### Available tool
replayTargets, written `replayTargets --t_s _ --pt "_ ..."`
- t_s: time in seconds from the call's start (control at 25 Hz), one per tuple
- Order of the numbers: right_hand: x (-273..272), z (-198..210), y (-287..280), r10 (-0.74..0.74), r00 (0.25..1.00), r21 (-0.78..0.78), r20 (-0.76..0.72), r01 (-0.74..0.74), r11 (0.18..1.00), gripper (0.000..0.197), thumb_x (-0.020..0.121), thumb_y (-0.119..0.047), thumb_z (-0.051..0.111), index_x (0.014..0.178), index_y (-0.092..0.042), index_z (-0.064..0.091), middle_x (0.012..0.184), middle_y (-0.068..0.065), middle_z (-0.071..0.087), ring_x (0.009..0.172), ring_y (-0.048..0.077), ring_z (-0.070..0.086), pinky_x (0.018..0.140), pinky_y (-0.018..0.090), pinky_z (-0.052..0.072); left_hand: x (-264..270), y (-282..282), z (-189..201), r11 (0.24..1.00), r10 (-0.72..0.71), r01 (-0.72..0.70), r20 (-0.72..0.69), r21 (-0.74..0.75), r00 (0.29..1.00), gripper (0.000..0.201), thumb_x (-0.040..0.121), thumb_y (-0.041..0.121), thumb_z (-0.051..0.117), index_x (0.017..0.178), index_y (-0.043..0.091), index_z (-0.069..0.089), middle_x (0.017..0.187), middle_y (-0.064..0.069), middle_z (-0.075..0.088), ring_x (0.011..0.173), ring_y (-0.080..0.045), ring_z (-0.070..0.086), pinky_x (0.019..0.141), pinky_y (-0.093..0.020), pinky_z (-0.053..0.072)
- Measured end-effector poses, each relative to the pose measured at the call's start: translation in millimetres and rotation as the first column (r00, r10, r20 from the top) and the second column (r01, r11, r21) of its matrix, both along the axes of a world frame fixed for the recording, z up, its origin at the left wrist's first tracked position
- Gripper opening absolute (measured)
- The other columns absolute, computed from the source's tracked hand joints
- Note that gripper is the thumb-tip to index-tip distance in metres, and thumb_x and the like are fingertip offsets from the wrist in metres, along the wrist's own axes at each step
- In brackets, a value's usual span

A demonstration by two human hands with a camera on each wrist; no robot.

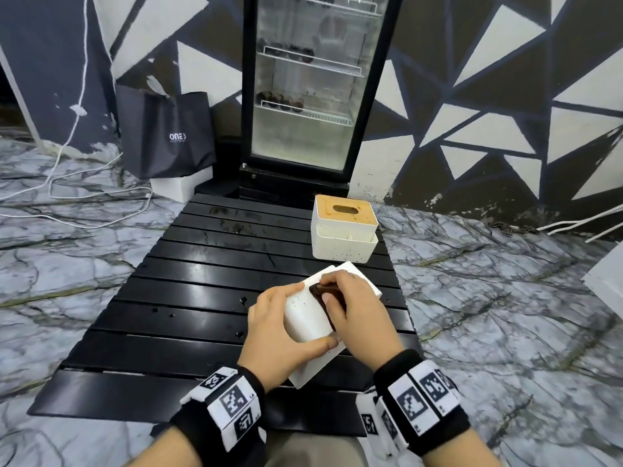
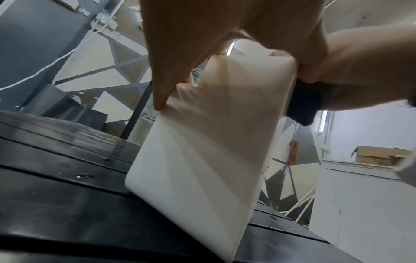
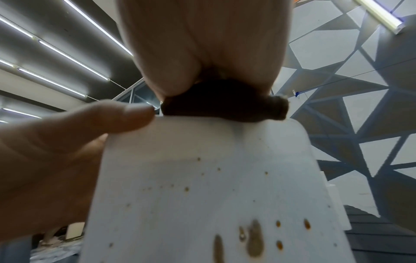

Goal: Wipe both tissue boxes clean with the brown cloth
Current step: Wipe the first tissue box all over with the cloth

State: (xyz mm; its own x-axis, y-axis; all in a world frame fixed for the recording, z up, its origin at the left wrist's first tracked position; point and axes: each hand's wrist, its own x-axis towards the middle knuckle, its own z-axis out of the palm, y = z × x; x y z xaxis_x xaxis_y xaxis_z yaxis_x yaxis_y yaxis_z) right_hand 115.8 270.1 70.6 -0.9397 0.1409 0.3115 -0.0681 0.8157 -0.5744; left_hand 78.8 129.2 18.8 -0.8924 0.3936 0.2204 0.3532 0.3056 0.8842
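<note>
A white tissue box (image 1: 305, 315) stands tilted on the black slatted table (image 1: 188, 298), its near corner down. My left hand (image 1: 279, 332) grips it from the left, thumb on the near face. My right hand (image 1: 350, 315) holds the bunched brown cloth (image 1: 322, 291) against the box's upper right face. In the right wrist view the cloth (image 3: 225, 103) sits at the top edge of the box (image 3: 213, 195), whose face is dotted with brown spots. In the left wrist view the box (image 2: 213, 142) leans on the table. A second white tissue box (image 1: 344, 234) with a tan slotted lid stands further back.
A glass-door fridge (image 1: 310, 89) stands behind the table's far edge. A black bag (image 1: 165, 133) and a white block sit on the marble floor at the left, with white cables nearby. Dark specks dot the table slats.
</note>
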Motion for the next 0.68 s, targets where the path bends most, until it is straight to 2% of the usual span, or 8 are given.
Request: replayTargets --t_s 0.08,0.12,0.16,0.24,0.32,0.44,0.56,0.68 --pt "-7 1 9 0.009 1.000 0.026 -0.014 -0.009 1.000 0.015 0.089 -0.013 0.051 0.102 -0.017 0.057 0.107 -0.003 0.058 0.106 0.014 0.046 0.091 0.029 0.040 4 3 -3 0.997 0.030 -0.033 -0.037 -0.064 0.999 0.089 0.041 0.076 0.063 0.122 0.054 0.033 0.127 0.019 0.032 0.119 -0.006 0.027 0.099 -0.023 0.028" --pt "-12 0 14 0.003 1.000 0.034 -0.027 -0.002 0.999 0.015 0.088 -0.012 0.052 0.101 -0.016 0.058 0.113 -0.001 0.056 0.109 0.016 0.045 0.093 0.026 0.036 6 5 -4 0.995 0.041 -0.047 -0.064 -0.093 0.997 0.092 0.043 0.079 0.059 0.126 0.052 0.033 0.126 0.019 0.031 0.117 -0.006 0.027 0.099 -0.023 0.027" --pt "-16 -1 18 -0.011 0.999 0.031 -0.043 0.012 0.999 0.016 0.088 -0.012 0.053 0.101 -0.015 0.060 0.119 0.000 0.054 0.113 0.017 0.042 0.093 0.021 0.030 8 6 -6 0.993 0.045 -0.054 -0.087 -0.105 0.995 0.090 0.046 0.081 0.055 0.128 0.051 0.034 0.124 0.019 0.030 0.116 -0.005 0.027 0.099 -0.023 0.027" --pt "-23 -1 26 -0.034 0.997 0.017 -0.064 0.035 0.999 0.017 0.088 -0.012 0.055 0.102 -0.014 0.063 0.121 0.000 0.052 0.115 0.017 0.040 0.090 0.015 0.023 9 7 -7 0.996 0.026 -0.033 -0.086 -0.078 0.996 0.073 0.055 0.080 0.048 0.123 0.055 0.038 0.118 0.019 0.032 0.114 -0.002 0.029 0.097 -0.016 0.027" --pt "-26 0 31 -0.015 0.999 0.020 -0.048 0.016 1.000 0.018 0.088 -0.012 0.055 0.103 -0.015 0.064 0.114 0.000 0.056 0.111 0.017 0.043 0.086 0.011 0.024 3 5 -7 0.999 -0.012 0.010 -0.037 -0.033 0.999 0.055 0.061 0.074 0.050 0.113 0.060 0.040 0.115 0.024 0.032 0.113 -0.001 0.032 0.089 -0.006 0.029" --pt "-21 -3 33 0.022 0.999 -0.007 -0.050 -0.022 1.000 0.019 0.087 -0.013 0.056 0.103 -0.018 0.064 0.107 -0.004 0.059 0.108 0.015 0.047 0.086 0.007 0.028 -12 1 -6 0.992 -0.119 0.118 0.021 0.037 0.993 0.056 0.061 0.067 0.063 0.113 0.058 0.044 0.120 0.026 0.032 0.117 0.005 0.036 0.081 -0.008 0.037" --pt "-9 -10 27 0.047 0.991 -0.054 -0.122 -0.054 0.997 0.021 0.084 -0.019 0.054 0.101 -0.021 0.066 0.103 -0.015 0.057 0.108 0.010 0.049 0.093 0.011 0.032 -22 -2 -4 0.962 -0.267 0.261 0.078 0.076 0.961 0.063 0.066 0.057 0.074 0.118 0.056 0.038 0.132 0.023 0.032 0.116 0.026 0.027 0.089 -0.004 0.033" --pt "5 -15 17 0.096 0.982 -0.071 -0.163 -0.109 0.991 0.024 0.083 -0.028 0.051 0.101 -0.024 0.067 0.104 -0.023 0.054 0.110 0.005 0.048 0.096 0.014 0.034 -27 -3 -5 0.951 -0.306 0.302 0.071 0.064 0.949 0.067 0.063 0.063 0.068 0.121 0.060 0.035 0.135 0.025 0.032 0.121 0.023 0.026 0.094 0.003 0.025"
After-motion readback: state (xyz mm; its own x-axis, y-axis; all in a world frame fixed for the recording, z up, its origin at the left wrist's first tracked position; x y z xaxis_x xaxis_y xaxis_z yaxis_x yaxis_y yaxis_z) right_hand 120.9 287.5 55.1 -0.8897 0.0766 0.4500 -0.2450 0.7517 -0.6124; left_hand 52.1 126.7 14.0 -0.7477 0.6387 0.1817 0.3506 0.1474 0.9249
